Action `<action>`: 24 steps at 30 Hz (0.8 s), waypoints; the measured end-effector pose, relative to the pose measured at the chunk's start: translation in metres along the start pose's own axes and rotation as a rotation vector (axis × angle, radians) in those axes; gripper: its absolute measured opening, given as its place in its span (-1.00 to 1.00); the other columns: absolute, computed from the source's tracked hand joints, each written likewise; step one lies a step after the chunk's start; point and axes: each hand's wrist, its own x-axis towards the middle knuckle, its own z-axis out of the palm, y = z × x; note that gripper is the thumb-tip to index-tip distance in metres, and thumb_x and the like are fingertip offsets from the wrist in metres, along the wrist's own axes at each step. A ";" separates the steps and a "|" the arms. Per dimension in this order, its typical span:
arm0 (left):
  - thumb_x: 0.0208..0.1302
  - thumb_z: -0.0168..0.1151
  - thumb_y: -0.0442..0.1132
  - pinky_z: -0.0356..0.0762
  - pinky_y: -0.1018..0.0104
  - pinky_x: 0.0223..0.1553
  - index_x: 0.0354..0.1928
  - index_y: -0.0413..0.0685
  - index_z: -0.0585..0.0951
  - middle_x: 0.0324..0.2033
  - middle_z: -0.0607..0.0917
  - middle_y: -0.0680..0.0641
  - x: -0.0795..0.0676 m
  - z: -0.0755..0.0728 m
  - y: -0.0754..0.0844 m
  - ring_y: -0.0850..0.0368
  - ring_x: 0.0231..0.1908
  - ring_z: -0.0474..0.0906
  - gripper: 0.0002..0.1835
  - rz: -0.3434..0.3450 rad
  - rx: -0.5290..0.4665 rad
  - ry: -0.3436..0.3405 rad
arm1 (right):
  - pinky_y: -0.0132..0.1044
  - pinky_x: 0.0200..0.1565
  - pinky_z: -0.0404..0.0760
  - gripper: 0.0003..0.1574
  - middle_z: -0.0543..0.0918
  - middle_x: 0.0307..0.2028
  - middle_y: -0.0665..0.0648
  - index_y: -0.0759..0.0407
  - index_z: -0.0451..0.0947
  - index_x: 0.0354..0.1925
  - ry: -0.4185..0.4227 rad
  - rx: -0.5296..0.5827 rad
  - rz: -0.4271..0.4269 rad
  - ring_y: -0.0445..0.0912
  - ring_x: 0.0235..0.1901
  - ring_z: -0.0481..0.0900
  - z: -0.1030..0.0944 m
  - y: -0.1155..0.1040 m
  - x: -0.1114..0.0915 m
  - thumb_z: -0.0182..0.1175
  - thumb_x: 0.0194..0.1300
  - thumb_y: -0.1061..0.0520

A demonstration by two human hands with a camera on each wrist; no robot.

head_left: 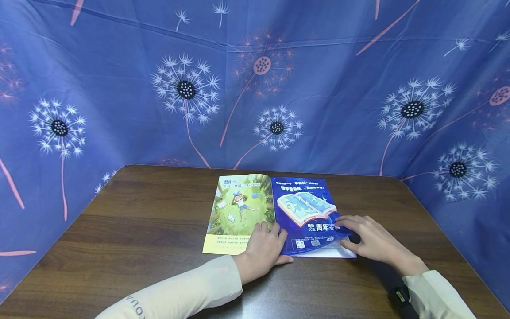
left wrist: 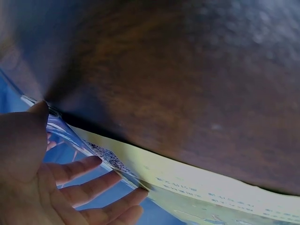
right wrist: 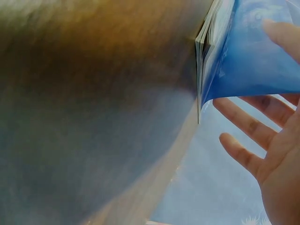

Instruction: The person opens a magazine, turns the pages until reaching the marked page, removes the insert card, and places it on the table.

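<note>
An open magazine [head_left: 244, 221] lies on the table, a green and yellow page on its left and a dark blue page [head_left: 295, 217] on its right. My left hand [head_left: 263, 246] rests across the lower middle by the fold, fingers spread; in the left wrist view its fingertips [left wrist: 133, 193] touch the pages and its thumb is at the lower edge. At the right edge my right hand [head_left: 372, 239] pinches the blue page between thumb and fingers. The lower right corner of that page curves up, baring a whitish page [head_left: 328, 253] beneath. The right wrist view shows the lifted blue sheet [right wrist: 255, 61] by the thumb.
The brown wooden table [head_left: 139, 230] reaches out on both sides of the magazine. Behind it hangs a blue cloth [head_left: 334, 88] printed with dandelions, which also runs down along the table's left and right sides. A black band [head_left: 399, 296] sits at the right cuff.
</note>
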 end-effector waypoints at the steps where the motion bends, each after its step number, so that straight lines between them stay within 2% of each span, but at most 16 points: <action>1: 0.00 -0.20 0.54 0.39 0.29 -0.33 -0.18 0.09 0.49 -0.31 0.56 0.05 0.000 0.000 0.000 0.09 -0.37 0.49 -0.28 -0.002 0.001 0.005 | 0.03 -0.05 0.45 -0.51 0.64 -0.08 0.09 0.13 0.60 -0.12 0.012 -0.004 -0.006 0.04 -0.05 0.57 0.000 0.000 0.000 0.35 -0.07 -0.01; 15: 0.12 -0.21 0.46 0.38 0.27 -0.28 -0.18 0.12 0.50 -0.33 0.55 0.08 0.001 0.002 0.002 0.08 -0.36 0.50 -0.37 -0.021 0.002 0.017 | 0.06 -0.08 0.46 -0.44 0.65 -0.11 0.12 0.17 0.57 -0.08 0.079 0.016 -0.032 0.05 -0.10 0.59 0.000 0.003 0.001 0.38 -0.08 -0.03; 19: 0.15 -0.21 0.43 0.38 0.26 -0.27 -0.14 0.12 0.51 -0.29 0.56 0.07 0.000 0.003 0.002 0.07 -0.35 0.50 -0.39 -0.024 -0.013 0.021 | 0.05 -0.10 0.47 -0.41 0.66 -0.12 0.14 0.17 0.56 -0.07 0.120 0.014 -0.050 0.04 -0.12 0.60 -0.001 0.004 0.002 0.40 -0.11 -0.02; 24: 0.20 -0.21 0.38 0.40 0.24 -0.25 -0.08 0.12 0.50 -0.22 0.58 0.06 0.000 0.004 0.001 0.07 -0.31 0.51 -0.42 -0.028 -0.030 0.017 | 0.08 -0.10 0.44 -0.37 0.66 -0.13 0.15 0.17 0.55 -0.05 0.155 0.010 -0.027 0.05 -0.14 0.59 -0.002 0.004 0.003 0.42 -0.12 -0.03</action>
